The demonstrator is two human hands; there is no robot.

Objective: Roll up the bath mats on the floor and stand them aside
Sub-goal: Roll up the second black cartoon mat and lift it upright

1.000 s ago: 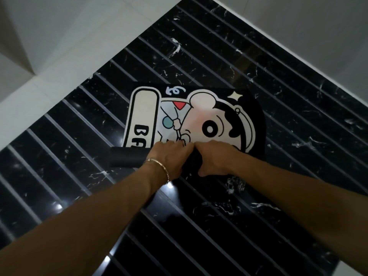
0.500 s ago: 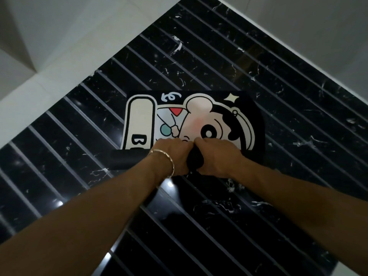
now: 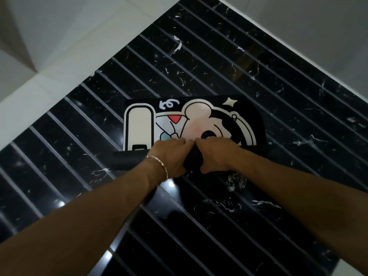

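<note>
Black backing shows on the roll (image 3: 129,159), the wound-up near part of the bath mat (image 3: 199,120). The mat lies on the dark striped floor (image 3: 219,66), about midway between the floor's left and right white-bordered edges. Beyond the roll the cartoon print lies flat and face up, reaching toward the far corner of the floor.

Both hands sit side by side at the middle of the roll, touching each other: the left hand (image 3: 171,156), with a bracelet (image 3: 159,166) at its wrist, and the right hand (image 3: 215,154). Each grip is curled over the top of the roll with the fingers hooked onto its far side. The right thumb presses the near side.

A good part of the mat looks wound, so the step in hand is more rolling. To do it well, I would spread the hands toward the roll's ends, since the left end juts out unsupported and could loosen or cone. Press down and forward evenly, pull each turn snug, and hold the roll square to the mat's side edges so it can stand afterwards.
</note>
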